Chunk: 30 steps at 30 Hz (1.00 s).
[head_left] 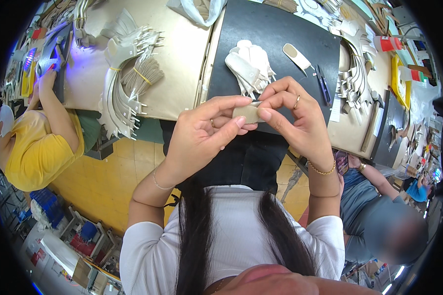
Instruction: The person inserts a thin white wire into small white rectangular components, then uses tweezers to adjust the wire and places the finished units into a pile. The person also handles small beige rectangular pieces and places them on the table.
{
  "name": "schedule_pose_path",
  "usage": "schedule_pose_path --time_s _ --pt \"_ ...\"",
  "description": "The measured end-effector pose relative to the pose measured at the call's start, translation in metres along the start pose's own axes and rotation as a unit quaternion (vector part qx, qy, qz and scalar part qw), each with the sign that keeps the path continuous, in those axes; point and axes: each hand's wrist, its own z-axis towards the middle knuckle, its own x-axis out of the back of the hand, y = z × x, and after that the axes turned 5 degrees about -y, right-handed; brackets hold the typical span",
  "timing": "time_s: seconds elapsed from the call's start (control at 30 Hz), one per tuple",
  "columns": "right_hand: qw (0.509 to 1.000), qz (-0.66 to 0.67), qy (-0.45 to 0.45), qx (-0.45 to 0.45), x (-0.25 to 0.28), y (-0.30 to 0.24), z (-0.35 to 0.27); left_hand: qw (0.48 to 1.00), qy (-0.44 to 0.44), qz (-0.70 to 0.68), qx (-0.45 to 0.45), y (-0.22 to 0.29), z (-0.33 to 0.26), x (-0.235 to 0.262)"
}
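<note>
Between my two hands is a small beige, rounded flat piece, its material unclear. My left hand pinches its left side with thumb and fingers. The fingertips of my right hand close on its right end, partly covering it. Just beyond, on a black work mat, lies a fanned pile of white and light grey tongue-shaped pieces. A single similar piece with a tan oval end rests to its right. Near the mat's right edge is a slim dark blue hand tool, perhaps snips.
Left on the tan table are banded bundles of pale strips. More pale pieces lie right of the mat. A co-worker in yellow sits at left, another in grey-blue at right. A white bag stands behind.
</note>
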Motion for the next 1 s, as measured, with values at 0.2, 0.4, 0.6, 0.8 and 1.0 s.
schedule_pose_path --time_s 0.2,0.4,0.6,0.8,1.0 --pt "1.0 -0.006 -0.002 -0.008 -0.001 0.0 0.0 1.0 0.018 0.022 0.002 0.0 0.0 -0.002" --pt "1.0 -0.004 0.0 -0.013 -0.001 0.0 0.0 0.998 0.037 0.053 -0.009 0.0 0.001 -0.005" --pt "0.999 -0.043 0.017 -0.009 -0.004 -0.003 -0.003 0.997 0.045 0.056 -0.009 -0.003 0.002 -0.004" --pt "0.984 -0.144 0.102 0.014 -0.014 -0.005 -0.008 0.993 0.055 0.101 -0.038 -0.008 0.002 -0.007" --pt "0.995 -0.08 0.057 0.001 0.007 0.0 -0.005 0.998 0.042 0.04 0.015 -0.007 0.005 -0.007"
